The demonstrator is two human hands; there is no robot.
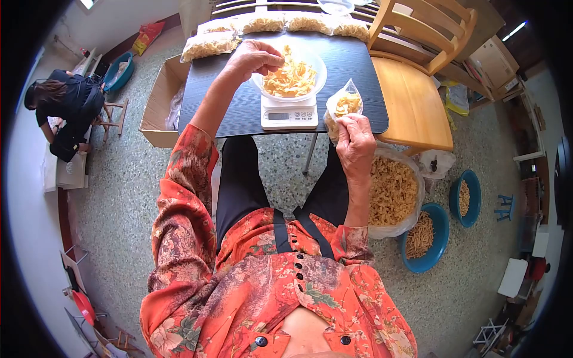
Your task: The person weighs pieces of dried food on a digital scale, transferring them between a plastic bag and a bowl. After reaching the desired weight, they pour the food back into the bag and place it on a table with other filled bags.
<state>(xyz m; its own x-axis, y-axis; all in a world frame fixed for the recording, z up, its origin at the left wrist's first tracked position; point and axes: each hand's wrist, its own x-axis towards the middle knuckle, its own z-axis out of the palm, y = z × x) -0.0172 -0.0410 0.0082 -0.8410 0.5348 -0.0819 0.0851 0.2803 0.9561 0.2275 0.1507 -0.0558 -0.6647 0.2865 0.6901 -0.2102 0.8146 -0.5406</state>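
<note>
A white kitchen scale (290, 115) stands at the near edge of the dark table, carrying a clear plastic bowl (321, 77) heaped with thin yellow dried chips (290, 80). Over the bowl's left side, my left hand (258, 58) has its fingers pinched together close to the chips. Whatever lies between those fingertips is too small to make out. To the right of the scale, my right hand (356, 140) grips a clear plastic bag (346, 98) by its side. The bag is partly filled with similar chips, and its upper end points away from me.
Several filled bags (261, 24) line the table's far edge. A wooden chair (409, 95) stands at right. Below it are a large chip-filled sack (422, 191) and blue basins (444, 235). An open carton (158, 107) is at left; a seated person (68, 104) is farther left.
</note>
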